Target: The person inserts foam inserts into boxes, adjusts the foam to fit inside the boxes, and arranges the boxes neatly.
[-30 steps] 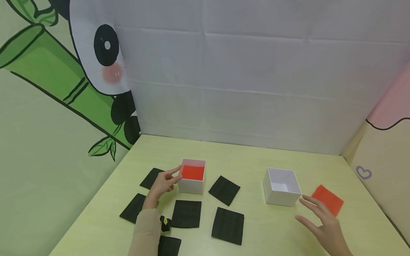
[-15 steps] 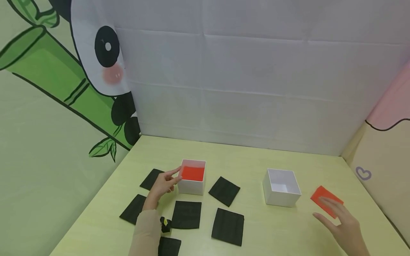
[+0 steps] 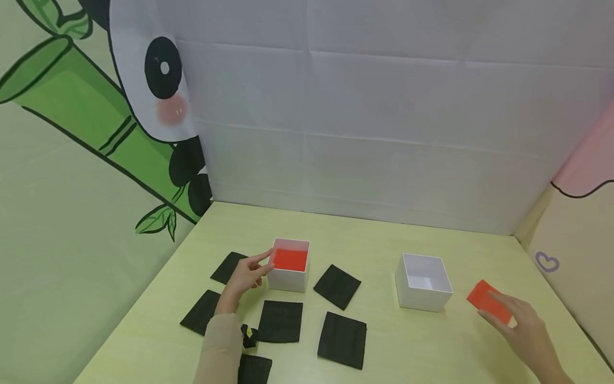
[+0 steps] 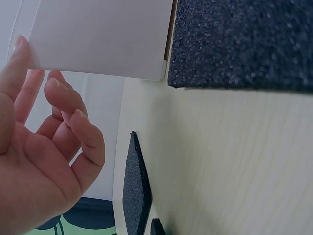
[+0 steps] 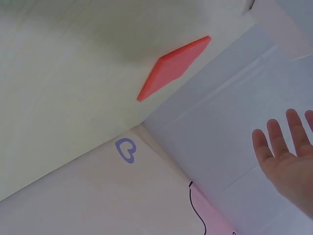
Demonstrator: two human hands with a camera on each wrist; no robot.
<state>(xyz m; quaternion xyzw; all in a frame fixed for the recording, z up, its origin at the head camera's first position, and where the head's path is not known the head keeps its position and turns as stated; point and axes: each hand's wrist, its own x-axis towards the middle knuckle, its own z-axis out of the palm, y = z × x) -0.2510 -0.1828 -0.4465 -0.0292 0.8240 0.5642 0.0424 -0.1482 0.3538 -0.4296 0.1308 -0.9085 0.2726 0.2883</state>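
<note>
My left hand [image 3: 245, 277] is at the left side of a white box [image 3: 286, 280], thumb and index finger touching its rim, the other fingers loosely bent. Inside that box lies a red square piece [image 3: 291, 260]. In the left wrist view the thumb tip of my left hand [image 4: 54, 142] laps past the edge of the box [image 4: 102, 39]. On the right, my right hand [image 3: 525, 325] is over a second red square [image 3: 484, 301] and partly covers it. The right wrist view has the red square [image 5: 171, 66] on the table, apart from my outstretched right hand [image 5: 288, 156].
Another white box [image 3: 421, 296], with nothing seen inside, stands left of the second red square. Several black squares [image 3: 280, 321] lie around the left box. A small black object with a yellow mark [image 3: 249, 336] sits beside my left sleeve [image 3: 219, 349]. A white sheet [image 3: 336, 133] backs the table.
My right hand has moved right, away from the second box, until over the loose red square. My left hand has stayed at the first box.
</note>
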